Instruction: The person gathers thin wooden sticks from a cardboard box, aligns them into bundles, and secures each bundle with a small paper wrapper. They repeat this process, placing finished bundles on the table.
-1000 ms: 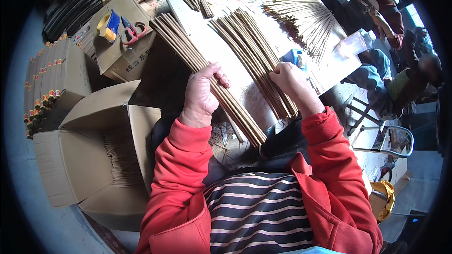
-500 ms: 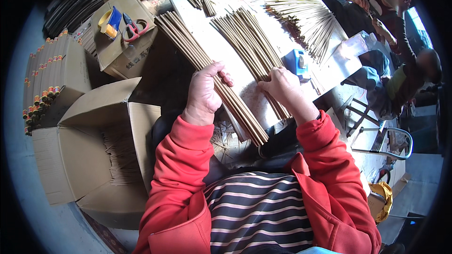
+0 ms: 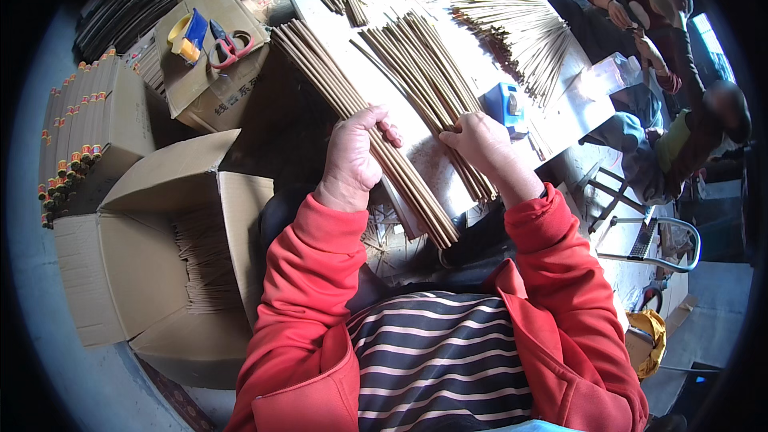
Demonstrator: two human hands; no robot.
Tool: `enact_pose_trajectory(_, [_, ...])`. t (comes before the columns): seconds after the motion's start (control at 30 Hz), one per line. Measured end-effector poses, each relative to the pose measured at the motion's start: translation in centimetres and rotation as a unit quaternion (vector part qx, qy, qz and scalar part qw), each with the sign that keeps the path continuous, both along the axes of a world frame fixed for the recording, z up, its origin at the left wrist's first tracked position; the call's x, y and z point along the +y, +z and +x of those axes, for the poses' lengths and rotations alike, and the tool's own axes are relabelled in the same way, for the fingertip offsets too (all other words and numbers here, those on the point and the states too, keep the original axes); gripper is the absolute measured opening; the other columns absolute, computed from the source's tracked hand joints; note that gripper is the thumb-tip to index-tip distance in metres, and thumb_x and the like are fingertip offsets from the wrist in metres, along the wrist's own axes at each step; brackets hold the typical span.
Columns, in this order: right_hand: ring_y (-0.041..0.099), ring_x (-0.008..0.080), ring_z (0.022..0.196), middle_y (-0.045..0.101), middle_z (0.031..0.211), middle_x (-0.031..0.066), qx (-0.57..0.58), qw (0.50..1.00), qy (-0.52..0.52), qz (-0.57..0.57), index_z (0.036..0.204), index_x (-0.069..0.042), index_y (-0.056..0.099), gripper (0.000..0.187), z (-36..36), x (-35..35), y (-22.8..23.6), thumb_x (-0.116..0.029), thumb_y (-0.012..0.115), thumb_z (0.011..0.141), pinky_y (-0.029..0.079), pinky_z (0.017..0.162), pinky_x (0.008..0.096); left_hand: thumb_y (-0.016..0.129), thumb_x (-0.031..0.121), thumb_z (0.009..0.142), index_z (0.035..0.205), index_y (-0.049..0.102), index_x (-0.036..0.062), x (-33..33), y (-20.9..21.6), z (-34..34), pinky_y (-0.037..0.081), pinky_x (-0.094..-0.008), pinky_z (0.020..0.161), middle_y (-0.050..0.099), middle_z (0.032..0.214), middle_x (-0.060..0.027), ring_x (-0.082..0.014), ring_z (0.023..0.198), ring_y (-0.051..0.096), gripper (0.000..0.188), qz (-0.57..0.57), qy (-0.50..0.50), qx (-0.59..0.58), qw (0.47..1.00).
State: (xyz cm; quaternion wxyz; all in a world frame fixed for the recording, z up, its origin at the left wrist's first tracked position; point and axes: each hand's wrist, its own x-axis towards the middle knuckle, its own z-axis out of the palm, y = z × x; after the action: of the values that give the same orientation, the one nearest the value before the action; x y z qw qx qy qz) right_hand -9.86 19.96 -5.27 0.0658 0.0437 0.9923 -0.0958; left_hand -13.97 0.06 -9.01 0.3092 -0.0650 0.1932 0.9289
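Note:
My left hand (image 3: 356, 148) is wrapped round a bundle of long brown incense sticks (image 3: 316, 64), held slanting over the table's near edge. Its lower ends stick out past the table toward my lap. Just right of it, a looser pile of the same sticks (image 3: 420, 56) lies on the white table (image 3: 380, 0). My right hand (image 3: 484, 148) is closed with thumb and fingertips on the near part of that pile; exactly how many sticks it pinches is hidden. One stick at the pile's left side lies slightly apart. A blue tape dispenser (image 3: 506, 110) stands beside my right hand.
More sticks (image 3: 520, 36) fan out at the table's right. Left stand an open cardboard box (image 3: 144, 272) with sticks inside and a closed box (image 3: 200, 96) bearing scissors (image 3: 230, 50). Labelled bundles (image 3: 72, 136) are stacked far left. Two people sit at right, near a clear container (image 3: 612, 74).
The bundle and my left hand have shifted slightly to the right. A stick at the left of the table pile has moved apart from the others. My right hand has barely moved.

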Motion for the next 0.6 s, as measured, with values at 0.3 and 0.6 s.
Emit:
enact_pose_trajectory(0.3, [0.062,0.0348,0.068,0.061,0.068,0.0217,-0.047,0.999,-0.004,0.010,0.074,0.004,0.065,0.038,-0.9,-0.1,0.5,-0.034,0.067,0.076,0.049,0.065,0.0397,0.057,0.008,0.083,0.071,0.052,0.0052,0.8,-0.4,0.5,0.046,-0.0332,0.057,0.051,0.062,-0.0057,-0.0180,0.057,0.051,0.013,-0.076,-0.001,0.008,0.997])
enact_pose_trajectory(0.6, [0.064,0.0340,0.068,0.062,0.069,0.0232,-0.064,0.998,0.007,0.017,0.077,0.005,0.066,0.041,-1.3,0.1,0.3,-0.035,0.070,0.073,0.049,0.065,0.0400,0.056,0.005,0.077,0.076,0.060,-0.0059,3.1,-0.1,1.3,0.044,-0.0319,0.052,0.061,0.072,-0.0140,-0.0192,0.057,0.052,0.011,-0.169,-0.026,-0.021,0.985])
